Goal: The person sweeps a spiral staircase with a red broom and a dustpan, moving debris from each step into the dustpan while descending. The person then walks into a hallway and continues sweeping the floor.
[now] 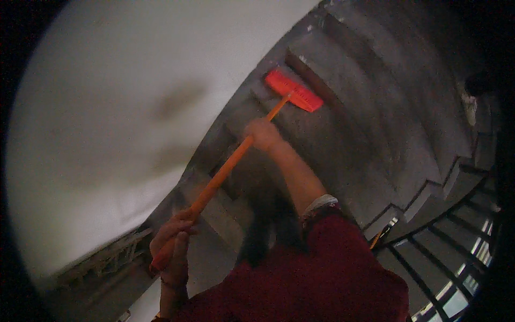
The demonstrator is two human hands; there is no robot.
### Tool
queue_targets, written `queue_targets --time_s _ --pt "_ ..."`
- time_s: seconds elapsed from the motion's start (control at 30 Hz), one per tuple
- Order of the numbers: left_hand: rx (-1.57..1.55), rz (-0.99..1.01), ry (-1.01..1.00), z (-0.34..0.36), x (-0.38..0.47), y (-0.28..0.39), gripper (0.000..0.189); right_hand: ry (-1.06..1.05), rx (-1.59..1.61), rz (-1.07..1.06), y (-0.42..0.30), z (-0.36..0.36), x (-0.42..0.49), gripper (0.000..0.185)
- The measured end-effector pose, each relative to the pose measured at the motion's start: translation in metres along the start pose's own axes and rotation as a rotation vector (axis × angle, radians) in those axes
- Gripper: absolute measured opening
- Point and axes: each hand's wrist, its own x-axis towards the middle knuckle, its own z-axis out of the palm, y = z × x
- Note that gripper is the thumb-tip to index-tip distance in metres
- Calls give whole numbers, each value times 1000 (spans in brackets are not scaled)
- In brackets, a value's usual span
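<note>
An orange-handled broom [225,171] slants across the view, its red head [293,90] on a grey stair tread close to the wall. My right hand [263,133] is wrapped around the handle partway down, nearer the head. Around the handle's upper end, at the lower left, my left hand [173,233] is closed. Below the broom head, the bristles are hidden or too blurred to make out. The broom rests against a concrete step [310,124] of a curving staircase.
A pale wall [108,92] with darker patches borders the stairs on the left. Dark metal railing bars [430,269] run along the lower right, beside the zigzag edge of the steps [418,197]. My dark-clad legs [257,233] stand on the stairs beneath me.
</note>
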Motion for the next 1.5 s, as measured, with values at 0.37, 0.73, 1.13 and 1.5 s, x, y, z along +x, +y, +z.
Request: queue_targets --time_s 0.37,0.73,1.13,1.5 --pt "379 172 -333 -127 16 18 19 -184 243 73 -119 -19 -115 15" --pt "491 734 -746 -130 66 23 29 197 354 339 -182 43 -196 17" --pt "-253 662 -1261 2 28 6 34 28 313 822 -168 80 -313 20" --pt "-284 249 -1852 185 -50 -40 24 260 476 1547 -137 147 -514 28"
